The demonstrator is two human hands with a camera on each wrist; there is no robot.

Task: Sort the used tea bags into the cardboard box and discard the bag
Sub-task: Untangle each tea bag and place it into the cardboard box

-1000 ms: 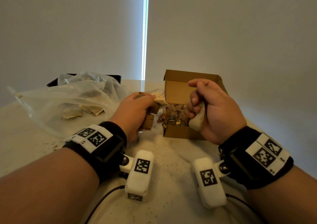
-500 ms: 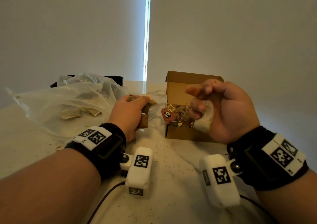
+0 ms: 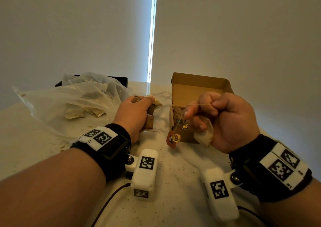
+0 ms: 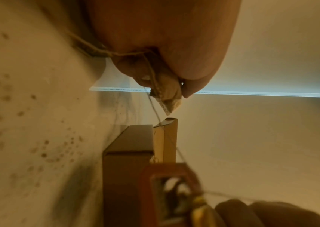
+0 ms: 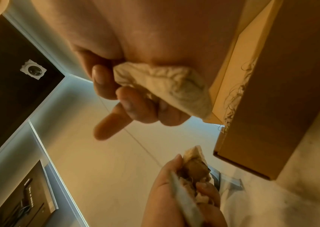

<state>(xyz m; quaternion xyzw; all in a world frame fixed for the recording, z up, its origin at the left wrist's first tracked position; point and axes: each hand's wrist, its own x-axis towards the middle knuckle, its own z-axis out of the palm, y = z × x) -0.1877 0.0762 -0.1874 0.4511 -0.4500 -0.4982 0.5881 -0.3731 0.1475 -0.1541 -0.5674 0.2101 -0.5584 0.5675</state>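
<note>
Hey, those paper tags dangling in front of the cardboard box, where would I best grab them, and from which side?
Probably by their flat faces, pinched front to back, coming from the near side. The paper tags hang on threads in front of the cardboard box, clear of the table, so nothing blocks that approach. Both hands are busy though: the left hand and right hand each grip tea bags.

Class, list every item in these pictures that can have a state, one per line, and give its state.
cardboard box: open, lid flap upright, partly filled with tags and strings.
plastic bag: lying crumpled on the table, tea bags inside.
left hand: grips a bunch of used tea bags.
right hand: holds a pale tea bag and pinches a string.
paper tags: dangling in front of the box.
</note>
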